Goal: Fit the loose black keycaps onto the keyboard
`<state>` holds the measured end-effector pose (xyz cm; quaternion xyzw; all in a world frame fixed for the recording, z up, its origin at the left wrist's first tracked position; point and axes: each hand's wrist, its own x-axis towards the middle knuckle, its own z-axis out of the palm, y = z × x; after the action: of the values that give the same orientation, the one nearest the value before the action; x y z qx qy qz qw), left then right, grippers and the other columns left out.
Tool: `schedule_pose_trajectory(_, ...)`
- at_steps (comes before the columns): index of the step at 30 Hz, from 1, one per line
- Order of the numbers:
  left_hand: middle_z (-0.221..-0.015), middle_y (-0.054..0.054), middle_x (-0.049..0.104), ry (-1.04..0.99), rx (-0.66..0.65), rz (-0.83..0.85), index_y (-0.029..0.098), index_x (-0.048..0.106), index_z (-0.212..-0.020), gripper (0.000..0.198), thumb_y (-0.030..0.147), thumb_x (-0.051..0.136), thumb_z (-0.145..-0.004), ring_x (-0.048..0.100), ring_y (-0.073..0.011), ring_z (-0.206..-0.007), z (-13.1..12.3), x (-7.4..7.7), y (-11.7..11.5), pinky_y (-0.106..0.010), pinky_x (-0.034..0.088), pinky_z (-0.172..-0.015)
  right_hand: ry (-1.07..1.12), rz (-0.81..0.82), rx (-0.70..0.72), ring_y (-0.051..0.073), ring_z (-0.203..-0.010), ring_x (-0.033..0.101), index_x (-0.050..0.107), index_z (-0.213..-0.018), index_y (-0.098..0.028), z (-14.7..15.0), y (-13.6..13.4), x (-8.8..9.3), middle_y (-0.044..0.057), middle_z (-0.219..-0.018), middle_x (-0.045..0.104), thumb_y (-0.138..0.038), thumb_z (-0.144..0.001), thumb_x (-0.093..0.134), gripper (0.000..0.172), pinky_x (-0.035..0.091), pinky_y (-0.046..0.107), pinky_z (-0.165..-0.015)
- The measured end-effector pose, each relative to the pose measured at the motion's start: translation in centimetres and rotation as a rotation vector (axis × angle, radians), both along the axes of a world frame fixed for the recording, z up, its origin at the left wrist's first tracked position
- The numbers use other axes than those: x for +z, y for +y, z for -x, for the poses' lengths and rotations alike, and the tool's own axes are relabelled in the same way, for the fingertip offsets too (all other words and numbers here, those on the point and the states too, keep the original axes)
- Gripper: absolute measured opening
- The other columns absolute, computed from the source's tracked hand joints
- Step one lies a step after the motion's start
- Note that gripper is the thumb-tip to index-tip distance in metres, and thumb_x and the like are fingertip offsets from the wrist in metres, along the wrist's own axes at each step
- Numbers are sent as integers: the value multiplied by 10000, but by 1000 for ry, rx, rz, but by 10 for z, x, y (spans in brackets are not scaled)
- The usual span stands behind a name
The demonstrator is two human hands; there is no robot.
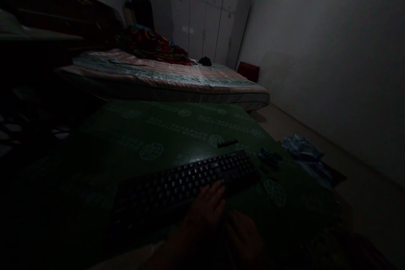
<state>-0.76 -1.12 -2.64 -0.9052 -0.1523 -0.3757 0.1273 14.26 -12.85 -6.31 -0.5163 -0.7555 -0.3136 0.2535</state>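
A black keyboard [190, 181] lies slanted across a green tabletop [107, 143] printed with pale round logos and lettering. My left hand [207, 206] rests at the keyboard's near edge, its fingers stretched out over the lower keys. Close by on the right, just off the keyboard, is my right hand [245, 236]; deep shadow hides how its fingers are set and whether anything is in them. Beyond the keyboard sits a short dark strip of small pieces [228, 143]. To its right lies a dark bluish bundle [269, 157], too dim to name.
A bed [177, 76] with a striped sheet and a red patterned blanket [155, 46] stands behind the table. Pale wardrobe doors [202, 21] line the back. Blue-white cloth or plastic [302, 147] lies past the table's right edge. The room is very dark.
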Motion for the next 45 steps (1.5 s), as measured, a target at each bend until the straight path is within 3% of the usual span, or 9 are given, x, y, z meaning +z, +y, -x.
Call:
schedule_pose_trajectory(6,-1045,-82,670,-27,11,3,155,588,-850,253,122,342,-905,546,-221,-1103,-2,-4,-2,-379,431,-900,17,-39,17,220,-955,633,635,-969,-194,-3,2,-5,92,-994,687,-210,-834,471,213,523,344,-788)
schedule_pose_trajectory(13,-1045,-89,674,-4,-28,-39,150,594,-881,251,124,347,-912,556,-215,-1093,2,2,2,-367,455,-896,-4,-91,-1,226,-903,657,633,-959,-204,-2,7,-17,84,-961,702,-230,-847,465,204,534,344,-742)
schedule_pose_trajectory(19,-1011,-88,682,28,-157,76,145,603,-874,231,156,376,-913,584,-199,-1053,-1,-7,-5,-345,483,-883,-69,-31,10,226,-935,652,638,-1007,-190,-4,2,-10,89,-1003,702,-227,-866,411,270,547,351,-731)
schedule_pose_trajectory(35,-997,-117,680,14,-174,43,117,589,-903,245,137,345,-914,613,-201,-997,0,2,-8,-301,531,-794,13,-21,6,210,-907,656,636,-998,-197,-2,0,-7,84,-966,704,-235,-866,424,253,545,329,-732)
schedule_pose_trajectory(40,-912,-96,677,1,-170,119,126,574,-816,269,126,324,-916,634,-159,-841,-2,-8,-9,-259,536,-740,58,-43,-42,220,-853,665,635,-967,-213,-2,1,-4,75,-909,704,-260,-860,456,214,542,340,-706)
schedule_pose_trajectory(45,-903,-92,669,11,-122,169,135,565,-839,201,104,374,-892,627,-162,-829,-3,-18,-10,-266,535,-737,67,-66,64,172,-733,659,623,-869,-205,2,10,13,47,-785,690,-199,-863,434,189,526,292,-668)
